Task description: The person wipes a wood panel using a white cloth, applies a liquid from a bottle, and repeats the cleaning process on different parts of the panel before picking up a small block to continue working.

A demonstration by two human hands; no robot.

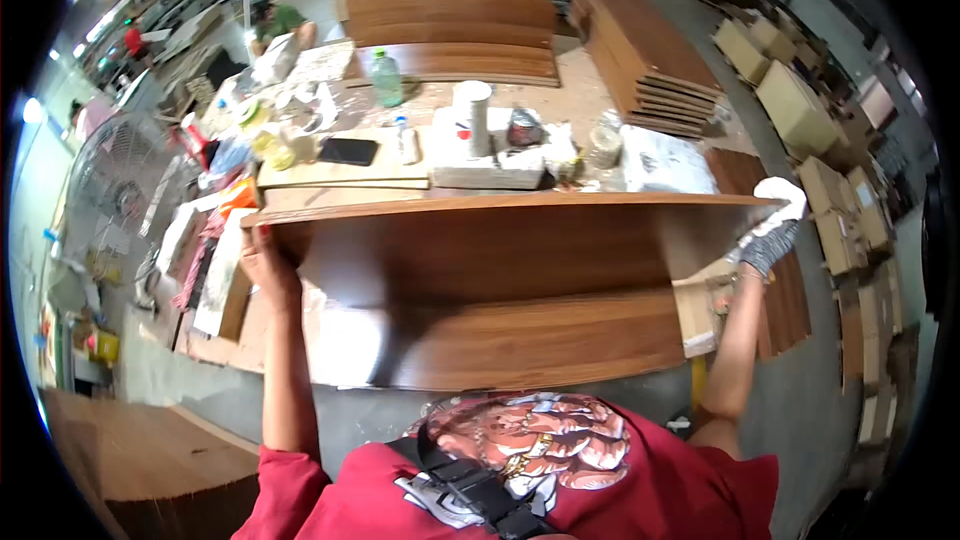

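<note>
Here, hands [268,262] gripping wood panel [480,240] ends

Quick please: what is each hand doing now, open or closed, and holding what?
Left hand: closed on the left end of the brown wooden panel.
Right hand, gloved: closed on the panel's right end.

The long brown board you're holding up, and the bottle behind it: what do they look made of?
The board looks like laminated or veneered wood panel: even brown grain, smooth low sheen; the core is not visible. The left hand is bare, the right hand gloved, each at one end. The bottle seems clear greenish plastic.
</note>
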